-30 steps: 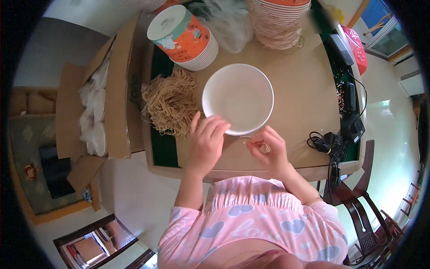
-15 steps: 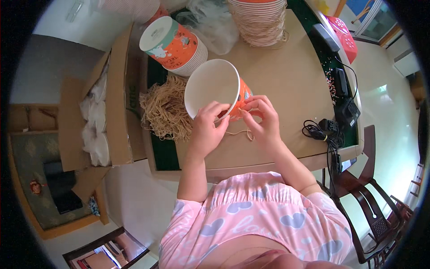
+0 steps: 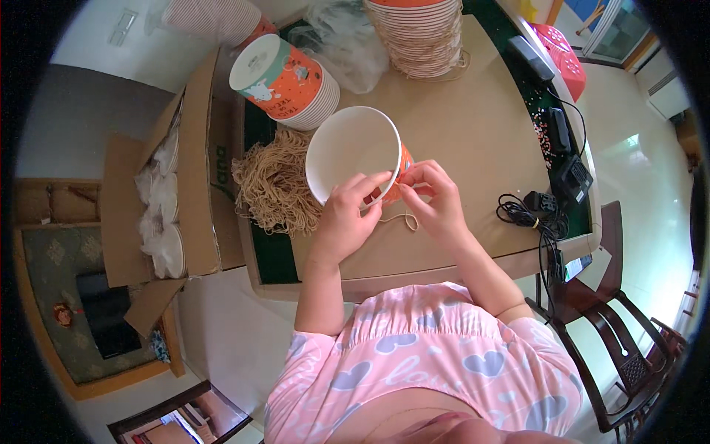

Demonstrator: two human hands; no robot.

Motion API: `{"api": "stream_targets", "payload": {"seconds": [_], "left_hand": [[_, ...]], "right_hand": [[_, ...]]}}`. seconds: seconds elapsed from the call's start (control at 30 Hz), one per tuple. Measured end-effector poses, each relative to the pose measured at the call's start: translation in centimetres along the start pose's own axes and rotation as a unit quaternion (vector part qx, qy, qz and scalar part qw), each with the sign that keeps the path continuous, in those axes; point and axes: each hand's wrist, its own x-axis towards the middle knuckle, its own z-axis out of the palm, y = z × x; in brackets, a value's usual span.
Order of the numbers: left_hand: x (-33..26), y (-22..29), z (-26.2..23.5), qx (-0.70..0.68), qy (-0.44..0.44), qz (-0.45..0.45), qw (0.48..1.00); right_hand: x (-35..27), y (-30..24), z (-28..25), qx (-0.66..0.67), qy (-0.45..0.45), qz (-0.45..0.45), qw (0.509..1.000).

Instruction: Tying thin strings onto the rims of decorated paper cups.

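White paper bucket [image 3: 347,152], tipped, gripped at its rim.
Left hand [image 3: 350,218] clasps the rim at six o'clock; right hand [image 3: 433,198], at four, brings its fingertips close to the orange side, their hold impossible to tell. Loose cord [image 3: 405,217] lies at five, tangled string [image 3: 275,186] between eight and nine.

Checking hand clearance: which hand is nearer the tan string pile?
Left. The left hand is on the bucket, just right of the tan string pile; the right hand is farther right.
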Motion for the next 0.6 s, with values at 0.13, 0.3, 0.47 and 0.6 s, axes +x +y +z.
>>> {"api": "stream_targets", "payload": {"seconds": [0.13, 0.3, 0.47, 0.6], "left_hand": [[0.0, 0.2, -0.1, 0.005, -0.017, -0.014, 1.0], [0.5, 0.8, -0.2, -0.005, -0.036, -0.009, 0.999], [0.9, 0.8, -0.1, 0.002, -0.046, 0.029, 0.999], [1.2, -1.0, 0.5, -0.063, -0.055, 0.057, 0.995]], "right_hand": [[0.0, 0.5, -0.1, 0.013, -0.003, -0.002, 1.0], [0.0, 0.5, -0.3, 0.003, -0.006, 0.0, 1.0], [0.0, 0.4, -0.8, -0.015, -0.011, 0.003, 1.0], [-0.2, 0.0, -1.1, -0.031, -0.018, 0.009, 0.999]]}}
